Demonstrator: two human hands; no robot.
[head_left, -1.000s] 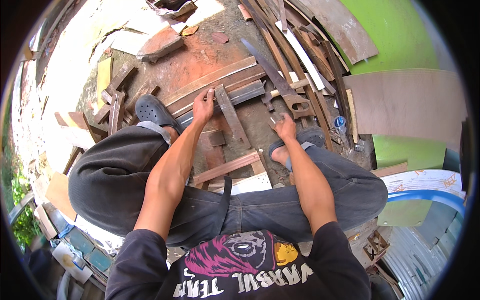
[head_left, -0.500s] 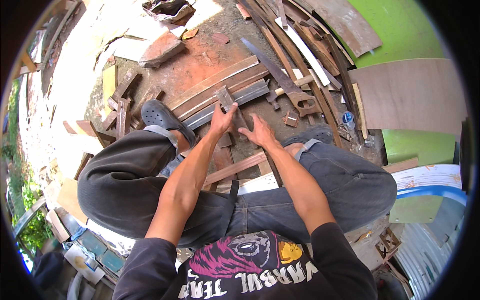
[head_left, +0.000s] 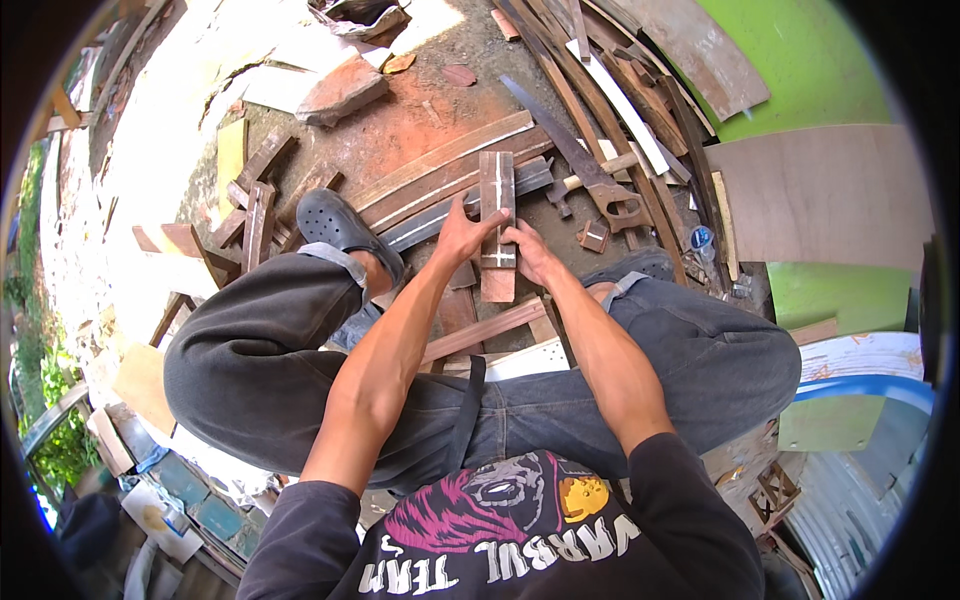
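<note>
Between my knees I hold a short wooden block (head_left: 497, 180), dark brown with white lines along and across its face and a paler lower end. My left hand (head_left: 466, 232) grips its left edge, thumb across the face. On the right edge, my right hand (head_left: 530, 250) has its fingers closed around the wood. The block points away from me, above several long wooden strips (head_left: 440, 165) on the ground. Beyond my right hand lie a hand saw (head_left: 575, 150) and a hammer (head_left: 600, 172) with a pale handle. A small square wood piece (head_left: 593, 236) is near the saw handle.
Wood offcuts (head_left: 258, 215) lie beside my left shoe (head_left: 335, 225). Farther off is a broken brick slab (head_left: 343, 90). Long battens (head_left: 600, 85) are heaped at the far right, before a plywood sheet (head_left: 820, 195) and green panels (head_left: 800, 60). A pale strip (head_left: 490, 330) lies between my legs.
The block has turned from tilted to nearly straight ahead, its white-lined face now showing. My right hand has come from apart and open to gripping its right edge.
</note>
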